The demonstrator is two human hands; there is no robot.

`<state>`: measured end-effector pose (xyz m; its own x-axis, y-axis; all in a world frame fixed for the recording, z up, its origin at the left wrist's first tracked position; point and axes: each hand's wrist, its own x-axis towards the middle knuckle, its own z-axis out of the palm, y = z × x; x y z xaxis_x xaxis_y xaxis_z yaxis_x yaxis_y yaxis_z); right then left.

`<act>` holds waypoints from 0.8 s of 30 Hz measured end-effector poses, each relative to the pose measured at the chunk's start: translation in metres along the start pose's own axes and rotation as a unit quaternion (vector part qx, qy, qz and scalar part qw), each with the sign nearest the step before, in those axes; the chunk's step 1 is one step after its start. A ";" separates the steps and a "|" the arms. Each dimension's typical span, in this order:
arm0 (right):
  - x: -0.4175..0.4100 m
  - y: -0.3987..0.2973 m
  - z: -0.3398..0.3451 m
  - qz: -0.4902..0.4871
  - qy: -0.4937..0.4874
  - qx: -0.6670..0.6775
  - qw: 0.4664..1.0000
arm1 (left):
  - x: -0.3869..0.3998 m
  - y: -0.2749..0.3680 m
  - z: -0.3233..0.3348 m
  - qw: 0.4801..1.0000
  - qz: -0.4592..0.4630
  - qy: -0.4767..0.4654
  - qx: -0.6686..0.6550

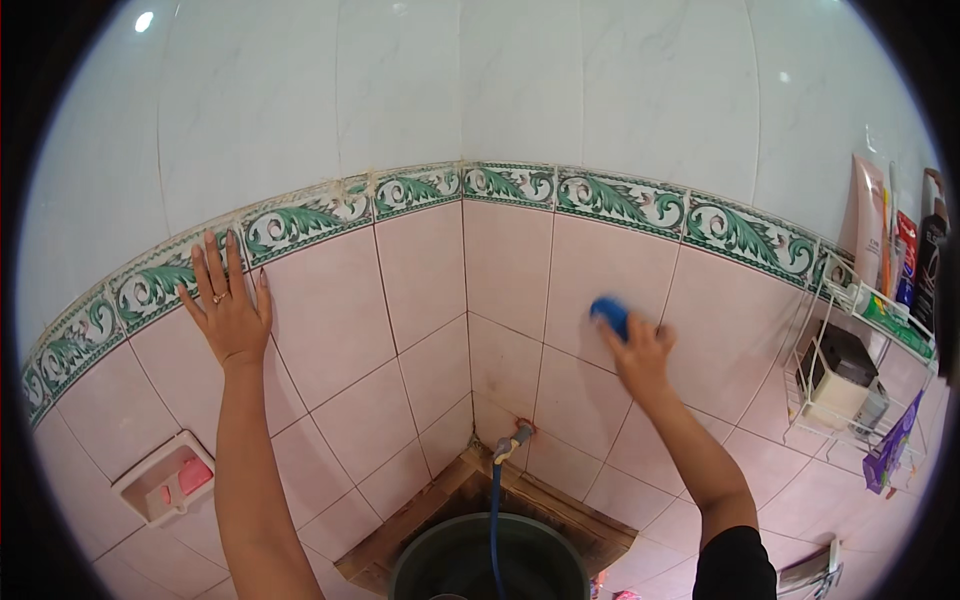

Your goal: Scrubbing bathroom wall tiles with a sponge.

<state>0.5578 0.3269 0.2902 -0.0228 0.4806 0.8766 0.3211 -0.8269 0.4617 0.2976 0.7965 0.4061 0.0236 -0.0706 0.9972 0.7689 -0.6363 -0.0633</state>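
Note:
My left hand [229, 307] lies flat with its fingers spread on the left wall, its fingertips over the green leaf-patterned border tiles [300, 223] and its palm on pink tile; it wears a ring. My right hand [643, 349] grips a blue scrubbing brush or sponge [610, 316], blurred, against the pink wall tiles [592, 270] to the right of the corner. The exact kind of this blue thing cannot be told.
A tap [514, 441] with a blue hose [495, 510] hangs over a dark round tub [409, 559] in the corner. At right a white wire rack [806, 375] holds tubes and toiletries. A soap dish [124, 491] with pink soap [196, 475] sits low on the left wall.

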 end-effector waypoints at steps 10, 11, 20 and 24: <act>0.035 -0.049 0.037 -0.039 -0.034 0.046 0.998 | 0.002 0.006 0.004 1.000 -0.022 -0.007 -0.019; 0.018 -0.056 0.036 -0.042 -0.034 0.048 0.997 | 0.001 0.005 0.003 1.000 -0.022 -0.009 -0.017; 0.110 0.007 0.018 0.108 0.085 -0.056 0.989 | -0.004 0.004 0.005 0.999 -0.027 -0.007 -0.020; 0.139 -0.002 0.029 0.115 0.081 -0.037 0.989 | -0.003 0.005 0.009 0.999 -0.026 0.004 -0.025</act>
<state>0.5814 0.4040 0.4069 -0.1099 0.2295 0.9671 0.2657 -0.9308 0.2511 0.3070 0.8001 0.4027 -0.0212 -0.0420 0.9989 0.7357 -0.6772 -0.0128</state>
